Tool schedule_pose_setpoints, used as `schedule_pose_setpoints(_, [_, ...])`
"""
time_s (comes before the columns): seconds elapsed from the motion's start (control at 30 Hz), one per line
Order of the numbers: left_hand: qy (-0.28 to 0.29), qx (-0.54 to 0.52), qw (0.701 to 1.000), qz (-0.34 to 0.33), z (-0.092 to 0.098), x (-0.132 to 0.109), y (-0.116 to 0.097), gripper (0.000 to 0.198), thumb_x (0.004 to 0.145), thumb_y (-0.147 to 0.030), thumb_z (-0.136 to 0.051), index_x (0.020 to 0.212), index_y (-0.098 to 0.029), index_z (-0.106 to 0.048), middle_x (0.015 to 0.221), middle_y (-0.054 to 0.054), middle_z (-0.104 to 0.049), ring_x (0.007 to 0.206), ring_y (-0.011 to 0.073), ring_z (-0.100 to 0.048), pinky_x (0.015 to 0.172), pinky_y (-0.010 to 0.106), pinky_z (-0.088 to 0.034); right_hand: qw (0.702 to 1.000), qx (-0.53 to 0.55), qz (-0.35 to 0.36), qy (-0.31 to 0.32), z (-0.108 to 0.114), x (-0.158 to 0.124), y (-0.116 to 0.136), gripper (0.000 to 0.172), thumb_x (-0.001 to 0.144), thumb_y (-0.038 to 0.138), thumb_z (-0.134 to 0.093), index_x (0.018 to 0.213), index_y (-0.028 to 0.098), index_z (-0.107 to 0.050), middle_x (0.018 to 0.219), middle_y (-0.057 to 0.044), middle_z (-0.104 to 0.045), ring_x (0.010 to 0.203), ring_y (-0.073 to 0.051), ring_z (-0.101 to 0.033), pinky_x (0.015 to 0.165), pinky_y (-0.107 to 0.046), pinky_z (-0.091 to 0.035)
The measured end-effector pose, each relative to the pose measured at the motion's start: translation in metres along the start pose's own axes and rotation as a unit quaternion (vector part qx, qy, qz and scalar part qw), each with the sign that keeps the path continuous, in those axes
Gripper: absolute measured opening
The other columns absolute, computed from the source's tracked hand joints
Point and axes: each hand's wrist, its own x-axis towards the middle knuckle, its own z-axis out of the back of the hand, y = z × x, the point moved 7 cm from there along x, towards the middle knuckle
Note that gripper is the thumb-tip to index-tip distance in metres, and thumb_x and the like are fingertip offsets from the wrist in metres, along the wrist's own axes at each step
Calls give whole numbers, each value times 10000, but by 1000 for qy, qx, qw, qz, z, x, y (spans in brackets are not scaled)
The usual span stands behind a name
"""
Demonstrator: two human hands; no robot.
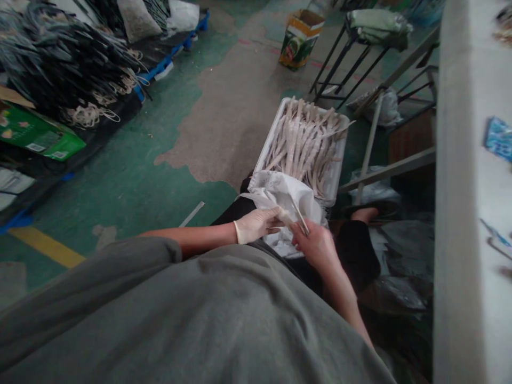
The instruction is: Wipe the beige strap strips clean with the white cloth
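My left hand [258, 224], in a thin whitish glove, is closed on the end of a pale strip [285, 215] above my lap. My bare right hand [316, 242] grips a slim, light-coloured tool [299, 213], its tip pointing up and away; blur hides whether it is a blade or tweezers. Both hands almost meet over a crumpled white sheet [280, 184] spread across my knees. Just beyond it stands a white tray [267, 144], heaped with long, pale, ridged strips [298, 138] lying mostly lengthwise.
A white tabletop [458, 213] runs along my right side, with a blue packet [499, 137] on it. Ahead are an open carton [300, 42] and a dark metal stool [340, 69]. Dark bundled strands [60, 58] and a green box [38, 130] lie on the left.
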Motion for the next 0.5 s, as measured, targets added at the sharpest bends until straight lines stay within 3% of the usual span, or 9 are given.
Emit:
schedule_pose_setpoints(0.07, [8,15,1000,17,-4,-1,8,208,873,-385,-718,847,-179,-717,907,73,-740,910,194,-673,904,316,-489,1000,0,0,-5,-7,9,9,402,933,484,-491,652,213,-590,526,-17,-636,467,-147,-594,507,-260,-405])
schedule_pose_setpoints(0.17, [1,17,1000,9,-3,-2,1,228,899,-390,-681,855,-168,-707,928,88,-741,924,197,-678,930,324,-488,996,82,12,-18,-9,15,5,366,926,492,-519,785,194,-676,615,-27,-688,468,-141,-595,497,-256,-431])
schedule_pose_setpoints(0.3, [5,-8,1000,13,3,-10,-21,212,933,-357,-629,985,-165,-702,1070,101,-739,1024,187,-677,996,327,-470,957,241,23,-162,18,6,-27,387,910,503,-565,1058,184,-728,872,-52,-769,470,-127,-581,490,-279,-506])
schedule_pose_setpoints(0.37, [0,-20,999,26,6,-15,-26,211,960,-328,-577,1010,-163,-700,1065,93,-742,1019,180,-681,1003,328,-470,946,221,88,-220,31,-5,-28,312,877,429,-644,1068,204,-747,989,-66,-779,634,-178,-681,611,-331,-581])
schedule_pose_setpoints(0.43, [-2,-25,999,41,6,-17,-24,230,974,-318,-545,1010,-156,-704,1014,86,-747,979,175,-688,987,321,-478,941,167,200,-216,32,-16,-12,248,853,324,-696,1075,233,-761,1125,-78,-767,920,-243,-735,813,-386,-599])
schedule_pose_setpoints(0.5, [17,-19,998,58,4,-18,-16,247,972,-332,-553,999,-144,-710,974,87,-746,936,178,-693,961,313,-487,928,129,293,-191,26,-25,8,232,872,236,-672,1086,256,-759,1221,-78,-742,1079,-248,-712,928,-392,-566])
